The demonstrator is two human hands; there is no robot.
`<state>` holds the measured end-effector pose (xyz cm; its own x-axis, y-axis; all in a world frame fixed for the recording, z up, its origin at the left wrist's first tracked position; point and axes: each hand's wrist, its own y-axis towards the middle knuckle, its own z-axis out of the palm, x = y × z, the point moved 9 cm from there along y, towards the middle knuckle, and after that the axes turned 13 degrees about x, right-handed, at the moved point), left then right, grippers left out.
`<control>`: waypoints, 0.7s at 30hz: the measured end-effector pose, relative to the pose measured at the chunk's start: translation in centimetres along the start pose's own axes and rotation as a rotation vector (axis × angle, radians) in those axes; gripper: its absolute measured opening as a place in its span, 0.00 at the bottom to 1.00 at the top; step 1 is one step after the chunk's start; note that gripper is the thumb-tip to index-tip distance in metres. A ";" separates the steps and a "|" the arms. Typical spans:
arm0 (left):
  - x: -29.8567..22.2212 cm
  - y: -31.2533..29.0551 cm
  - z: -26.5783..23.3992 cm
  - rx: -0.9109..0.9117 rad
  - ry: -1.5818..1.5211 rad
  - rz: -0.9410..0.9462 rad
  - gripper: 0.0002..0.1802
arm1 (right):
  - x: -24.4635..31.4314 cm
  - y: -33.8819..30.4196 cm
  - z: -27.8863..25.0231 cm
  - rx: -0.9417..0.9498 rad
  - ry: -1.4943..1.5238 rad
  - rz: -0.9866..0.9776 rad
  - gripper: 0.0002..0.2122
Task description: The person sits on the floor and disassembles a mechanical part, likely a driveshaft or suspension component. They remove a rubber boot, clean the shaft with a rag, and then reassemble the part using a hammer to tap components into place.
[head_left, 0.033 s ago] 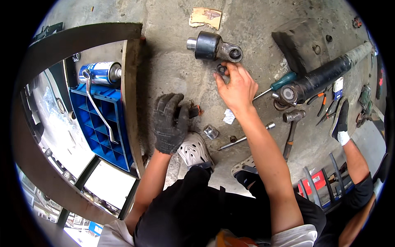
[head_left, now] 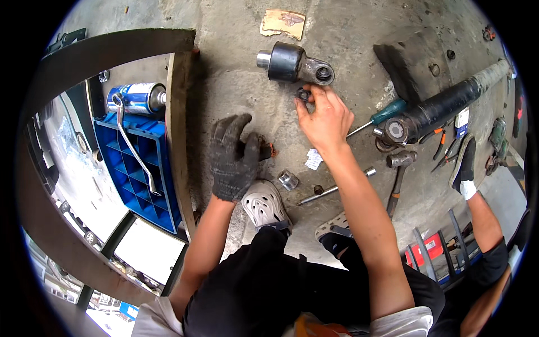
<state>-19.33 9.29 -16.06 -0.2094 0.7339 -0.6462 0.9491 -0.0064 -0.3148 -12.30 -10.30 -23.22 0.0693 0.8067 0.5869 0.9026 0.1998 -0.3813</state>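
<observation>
My bare right hand [head_left: 327,115] pinches a small dark ring-shaped metal part [head_left: 304,94] between thumb and fingers. Just beyond it lies a black cylindrical metal piece [head_left: 285,62] with a silver stub at one end and an eye-shaped lug at the other. My left hand [head_left: 231,160], in a dark grey knit glove, hovers with fingers curved and apart. Near its thumb is a dark object with an orange edge [head_left: 268,150], partly hidden. A silver socket [head_left: 288,180] and a long metal bar [head_left: 331,190] lie between my forearms.
At left, a metal frame surrounds a blue compartment tray [head_left: 137,174], a wrench [head_left: 135,146] and a spray can [head_left: 135,98]. To the right lie a teal-handled screwdriver [head_left: 387,112], a large black cylinder [head_left: 443,106], a hammer [head_left: 398,174] and pliers [head_left: 443,143]. Another person's arm [head_left: 484,216] and foot show there.
My left hand has shifted slightly up, its fingers spreading a little. My right hand keeps its pinch on the small part, with hardly any movement.
</observation>
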 end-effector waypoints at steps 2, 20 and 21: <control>-1.0 2.8 -0.9 -0.061 0.061 0.046 0.26 | 0.5 0.4 0.2 0.014 -0.032 -0.025 0.16; -1.4 3.6 2.3 0.364 -1.415 -0.073 0.28 | 10.5 -8.1 6.6 0.978 2.054 0.431 0.08; -0.5 3.1 2.2 0.348 -1.278 -0.047 0.27 | 10.6 -8.2 7.1 0.999 1.936 0.464 0.08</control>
<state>-16.79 7.39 -18.19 -0.4943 -0.4123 -0.7653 0.8658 -0.3118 -0.3913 -21.96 0.60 -18.98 0.9242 -0.3720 -0.0861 0.3045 0.8541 -0.4217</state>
